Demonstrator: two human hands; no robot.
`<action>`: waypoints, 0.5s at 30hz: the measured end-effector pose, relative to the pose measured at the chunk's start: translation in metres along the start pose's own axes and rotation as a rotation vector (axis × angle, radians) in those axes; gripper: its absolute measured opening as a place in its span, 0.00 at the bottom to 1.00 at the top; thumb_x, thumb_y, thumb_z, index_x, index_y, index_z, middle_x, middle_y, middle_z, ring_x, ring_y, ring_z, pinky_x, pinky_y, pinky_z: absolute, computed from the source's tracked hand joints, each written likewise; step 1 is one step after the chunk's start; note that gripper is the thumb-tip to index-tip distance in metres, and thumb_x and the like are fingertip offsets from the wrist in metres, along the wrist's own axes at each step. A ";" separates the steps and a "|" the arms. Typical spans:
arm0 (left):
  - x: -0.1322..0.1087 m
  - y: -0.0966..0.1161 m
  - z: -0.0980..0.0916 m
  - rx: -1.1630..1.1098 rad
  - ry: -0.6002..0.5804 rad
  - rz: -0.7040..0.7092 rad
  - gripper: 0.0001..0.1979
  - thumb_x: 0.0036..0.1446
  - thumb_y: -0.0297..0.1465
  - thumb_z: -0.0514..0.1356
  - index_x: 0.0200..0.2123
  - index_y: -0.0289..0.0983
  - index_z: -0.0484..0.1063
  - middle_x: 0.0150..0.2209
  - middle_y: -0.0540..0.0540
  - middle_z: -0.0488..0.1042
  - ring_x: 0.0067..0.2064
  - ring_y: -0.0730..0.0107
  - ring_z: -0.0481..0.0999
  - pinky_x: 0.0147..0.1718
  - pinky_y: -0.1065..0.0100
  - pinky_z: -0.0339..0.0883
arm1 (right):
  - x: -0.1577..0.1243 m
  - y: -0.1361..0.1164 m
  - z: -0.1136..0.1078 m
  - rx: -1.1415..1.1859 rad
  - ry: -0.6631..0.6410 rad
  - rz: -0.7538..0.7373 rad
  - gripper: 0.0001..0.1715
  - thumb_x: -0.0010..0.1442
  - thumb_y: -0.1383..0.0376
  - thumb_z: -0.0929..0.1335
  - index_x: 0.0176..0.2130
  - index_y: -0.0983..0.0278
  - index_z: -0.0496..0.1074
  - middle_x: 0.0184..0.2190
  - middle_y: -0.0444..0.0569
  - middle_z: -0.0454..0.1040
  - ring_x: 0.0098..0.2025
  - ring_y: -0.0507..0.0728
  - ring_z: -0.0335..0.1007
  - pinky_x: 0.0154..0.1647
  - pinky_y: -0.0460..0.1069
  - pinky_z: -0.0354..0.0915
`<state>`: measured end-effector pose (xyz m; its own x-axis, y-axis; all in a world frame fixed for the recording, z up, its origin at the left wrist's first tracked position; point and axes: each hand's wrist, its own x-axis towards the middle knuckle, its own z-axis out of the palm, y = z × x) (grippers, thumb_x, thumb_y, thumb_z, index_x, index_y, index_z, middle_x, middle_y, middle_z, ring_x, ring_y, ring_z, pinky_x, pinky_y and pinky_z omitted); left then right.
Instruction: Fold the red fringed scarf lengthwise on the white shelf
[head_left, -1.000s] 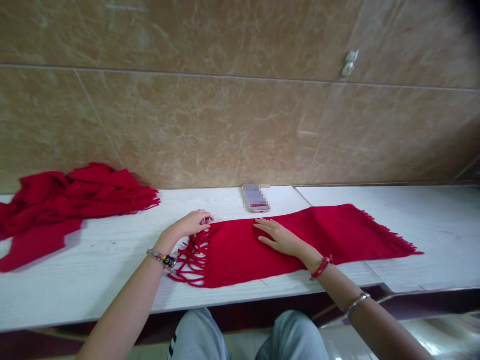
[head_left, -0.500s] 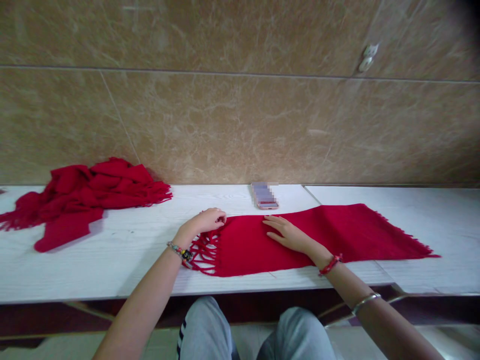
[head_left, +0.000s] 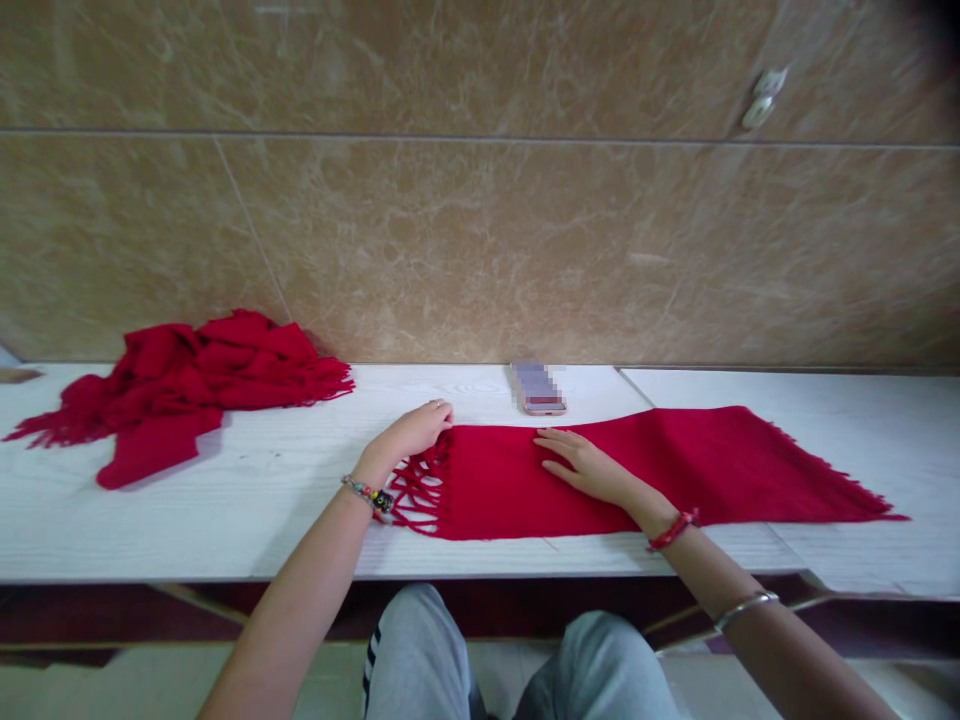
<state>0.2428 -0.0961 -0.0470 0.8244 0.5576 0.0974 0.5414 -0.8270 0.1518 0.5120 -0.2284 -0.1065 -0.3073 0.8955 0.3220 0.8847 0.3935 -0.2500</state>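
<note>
A red fringed scarf (head_left: 697,465) lies spread flat along the white table (head_left: 247,505) in front of me. My left hand (head_left: 409,433) rests at the scarf's left end, its curled fingers pinching the far corner by the fringe. My right hand (head_left: 585,462) lies flat and open on the middle of the scarf, fingers stretched toward the left. Both wrists wear bracelets.
A crumpled pile of red scarves (head_left: 187,385) sits at the back left of the table. A pink phone (head_left: 537,388) lies near the tiled wall, just behind the spread scarf. A second table top (head_left: 862,420) adjoins on the right. My knees show below the table edge.
The view has shifted, so everything sits further right in the frame. My left hand has moved slightly along the scarf's left corner; my right hand stays flat on the cloth.
</note>
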 end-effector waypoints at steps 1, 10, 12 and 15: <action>0.000 0.000 0.000 0.001 0.001 0.000 0.07 0.56 0.23 0.47 0.32 0.35 0.64 0.34 0.45 0.67 0.35 0.68 0.65 0.36 0.69 0.60 | 0.000 0.000 0.000 0.002 0.003 0.000 0.23 0.60 0.59 0.59 0.52 0.65 0.64 0.54 0.56 0.63 0.56 0.60 0.57 0.57 0.58 0.55; -0.007 0.001 -0.007 -0.097 -0.196 0.066 0.08 0.45 0.33 0.62 0.30 0.36 0.70 0.32 0.49 0.68 0.32 0.71 0.67 0.32 0.73 0.61 | 0.000 -0.003 -0.001 -0.005 0.012 0.012 0.23 0.60 0.59 0.59 0.52 0.64 0.65 0.53 0.55 0.63 0.56 0.60 0.57 0.57 0.58 0.55; -0.007 0.001 -0.008 -0.099 -0.214 0.058 0.05 0.45 0.29 0.60 0.28 0.36 0.71 0.31 0.49 0.68 0.31 0.72 0.67 0.31 0.74 0.61 | 0.000 -0.003 -0.001 -0.007 0.013 0.012 0.22 0.60 0.59 0.59 0.52 0.65 0.65 0.53 0.56 0.63 0.55 0.60 0.57 0.57 0.57 0.55; -0.007 0.000 -0.009 -0.103 -0.208 0.071 0.04 0.46 0.26 0.57 0.25 0.35 0.71 0.29 0.49 0.68 0.29 0.73 0.66 0.29 0.75 0.60 | 0.000 -0.002 -0.001 0.000 0.015 0.006 0.22 0.59 0.60 0.59 0.51 0.64 0.65 0.53 0.55 0.64 0.55 0.60 0.58 0.56 0.58 0.55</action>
<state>0.2351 -0.0996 -0.0387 0.8819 0.4624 -0.0921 0.4698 -0.8458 0.2528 0.5104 -0.2297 -0.1046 -0.2968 0.8944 0.3346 0.8865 0.3883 -0.2517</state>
